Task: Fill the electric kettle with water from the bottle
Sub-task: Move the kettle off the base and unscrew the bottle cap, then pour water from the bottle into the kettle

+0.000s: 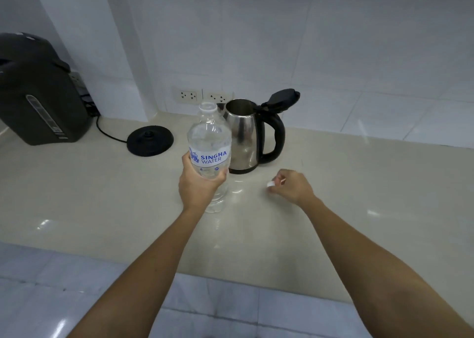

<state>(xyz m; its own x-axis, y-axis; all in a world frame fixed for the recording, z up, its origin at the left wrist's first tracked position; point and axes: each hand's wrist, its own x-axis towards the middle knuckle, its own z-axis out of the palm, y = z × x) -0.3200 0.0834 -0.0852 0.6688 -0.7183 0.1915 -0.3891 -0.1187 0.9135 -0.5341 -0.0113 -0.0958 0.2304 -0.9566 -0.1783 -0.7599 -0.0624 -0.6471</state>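
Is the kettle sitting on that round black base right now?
Apart. The head view shows the kettle standing directly on the counter, with a strip of bare counter between it and the black base to its left.

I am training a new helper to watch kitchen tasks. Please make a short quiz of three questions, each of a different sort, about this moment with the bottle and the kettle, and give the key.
1. True or false: the lid of the kettle is closed.
2. Multiple choice: where is the bottle cap? A) on the bottle B) at the fingertips of the right hand C) on the black base
3. Fill in: the left hand grips the bottle just ____ its label.

Key
1. False: the lid stands open.
2. B
3. below
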